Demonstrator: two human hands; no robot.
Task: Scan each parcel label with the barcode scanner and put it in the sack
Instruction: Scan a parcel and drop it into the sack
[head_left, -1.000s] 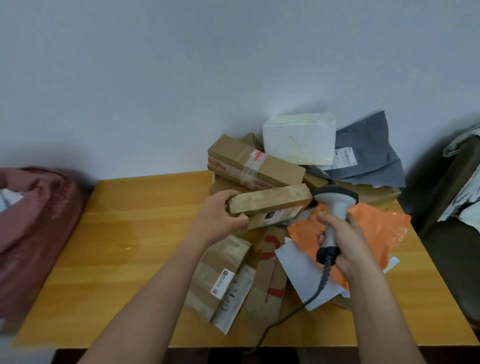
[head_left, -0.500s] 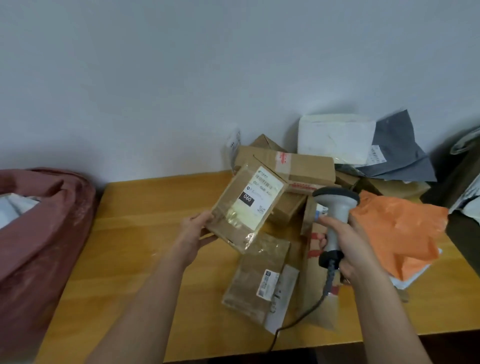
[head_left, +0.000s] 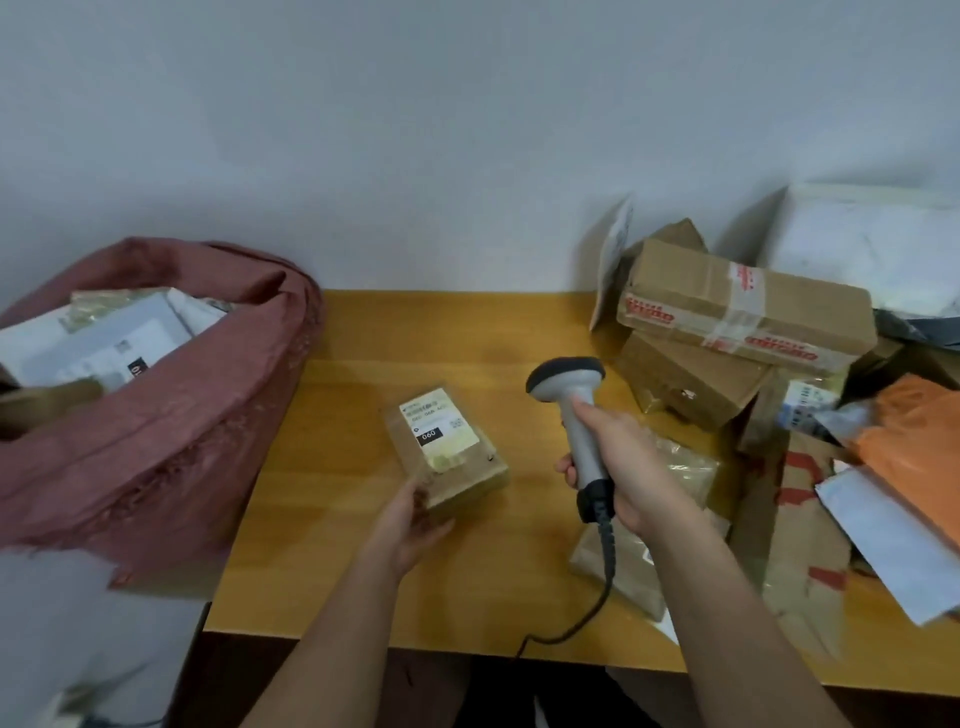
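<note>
My left hand (head_left: 413, 525) grips the near end of a small brown cardboard parcel (head_left: 457, 470), label side up, low over the wooden table (head_left: 363, 545). Its white label (head_left: 439, 428) carries a black "060" patch. My right hand (head_left: 621, 467) holds the grey barcode scanner (head_left: 569, 400) by its handle, with the head up and to the right of the parcel. The scanner's black cable (head_left: 597, 597) drops over the table's front edge. The dark red sack (head_left: 171, 405) stands open at the left, with several parcels inside.
A heap of parcels fills the right side: taped brown boxes (head_left: 743, 312), a white package (head_left: 878, 249), an orange mailer (head_left: 919, 441), a white envelope (head_left: 893, 540) and paper bags (head_left: 800, 519). One flat brown packet (head_left: 623, 566) lies under my right forearm.
My left hand lifted the small parcel off the heap, turned its label up and carried it left and down toward the table. The view swung left, bringing the sack's opening into sight.
</note>
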